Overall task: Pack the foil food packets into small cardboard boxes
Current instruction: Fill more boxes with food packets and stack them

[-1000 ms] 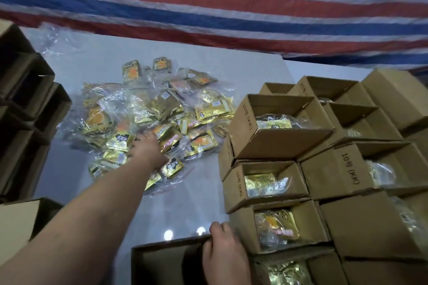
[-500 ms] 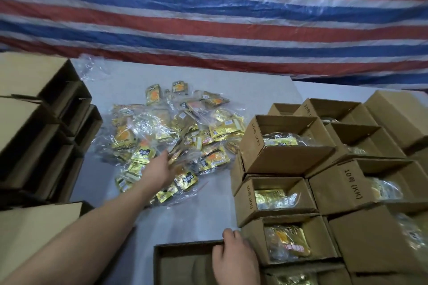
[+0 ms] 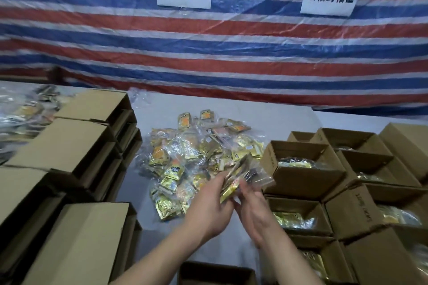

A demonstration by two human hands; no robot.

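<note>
Both hands gripping one bag of packets above the table.

Left hand [image 3: 209, 209] and right hand [image 3: 253, 209] closed on bag [image 3: 235, 178], just near of the pile [image 3: 185, 159], left of open boxes [image 3: 298, 169].

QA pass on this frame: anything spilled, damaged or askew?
Nothing stands out. Both hands, left hand and right hand, hold a bagged packet bundle above the loose packet pile. Filled boxes on the right sit open and upright.

The packet [image 3: 234, 180] in both hands is blurry. The bottom edge cuts off the near box [image 3: 215, 273]. The far-left pile [image 3: 23, 113] is blurry too.
</note>
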